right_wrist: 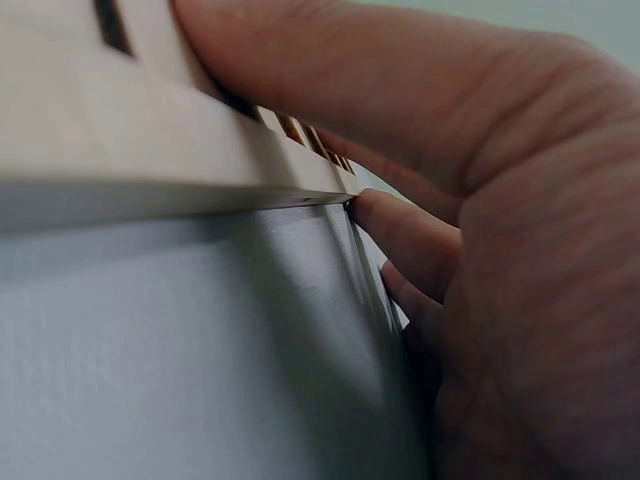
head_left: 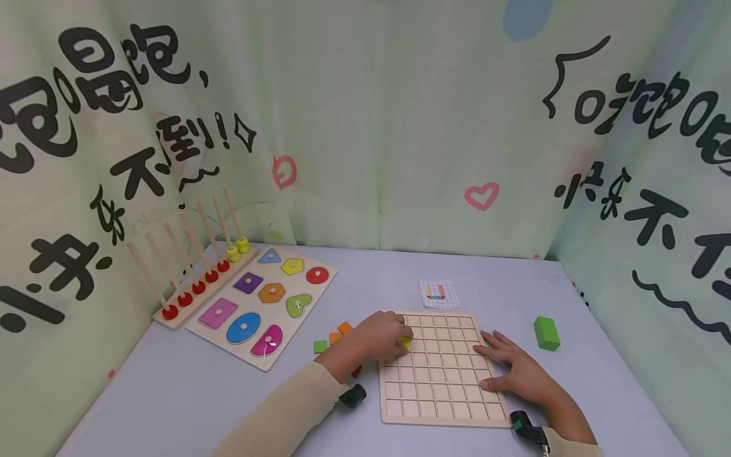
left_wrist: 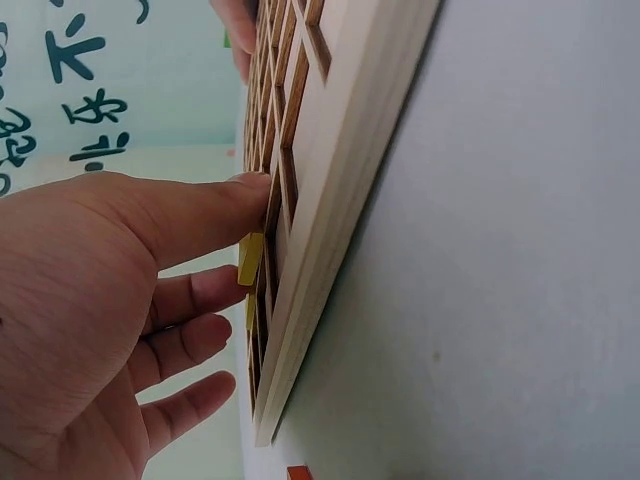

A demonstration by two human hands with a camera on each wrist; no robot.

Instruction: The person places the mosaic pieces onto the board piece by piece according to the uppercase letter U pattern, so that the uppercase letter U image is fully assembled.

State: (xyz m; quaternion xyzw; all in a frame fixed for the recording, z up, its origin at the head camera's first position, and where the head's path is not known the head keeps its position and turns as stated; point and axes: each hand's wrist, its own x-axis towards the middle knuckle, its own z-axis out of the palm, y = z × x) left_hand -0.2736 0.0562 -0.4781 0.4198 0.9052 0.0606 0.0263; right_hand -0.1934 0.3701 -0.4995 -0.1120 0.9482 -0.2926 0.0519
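A wooden grid board (head_left: 445,374) lies flat on the table, its recessed cells bare where they show. My left hand (head_left: 381,336) is over its left edge, thumb and fingers pinching a small yellow block (head_left: 405,343) at the cells. In the left wrist view the yellow block (left_wrist: 250,262) sits just below the thumb, with more yellow beneath it, partly hidden by the fingers. At the board's right edge rests my right hand (head_left: 516,371), its fingers spread and thumb on the rim, holding no piece. The right wrist view shows that thumb (right_wrist: 330,60) along the board's edge.
Loose orange and green blocks (head_left: 320,346) lie left of the board, partly behind the left arm. A pattern card (head_left: 438,294) lies beyond it; a green block (head_left: 547,333) stands to the right. Further left are a shape puzzle (head_left: 268,304) and a pegged ring stand (head_left: 200,285).
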